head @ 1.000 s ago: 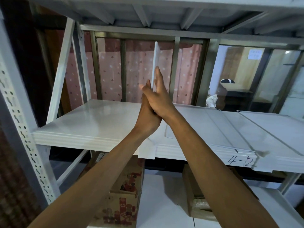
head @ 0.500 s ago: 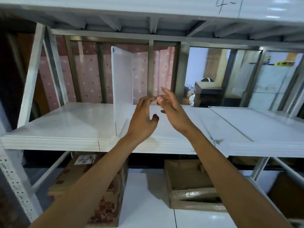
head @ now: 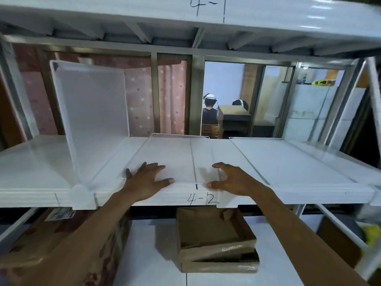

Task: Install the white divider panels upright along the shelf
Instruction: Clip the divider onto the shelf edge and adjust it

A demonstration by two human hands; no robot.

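Observation:
One white divider panel (head: 92, 112) stands upright on the left part of the white shelf (head: 31, 162), its foot clipped over the front lip. A second white panel (head: 171, 157) lies flat in the middle of the shelf. My left hand (head: 147, 178) rests palm down on that flat panel's near left corner, fingers spread. My right hand (head: 231, 178) is at its near right edge, fingers curved and apart, thumb at the front edge. A third panel (head: 288, 159) lies flat to the right, untouched.
The shelf's front lip is marked "4-2" (head: 201, 199); the shelf above (head: 268, 13) hangs low overhead. Cardboard boxes (head: 216, 240) sit on the floor below. Grey uprights frame both sides. A person (head: 209, 110) sits in the room behind.
My hands left the upright panel, dropped and moved right onto the flat middle panel. The view shifted right, so the standing panel now sits further left.

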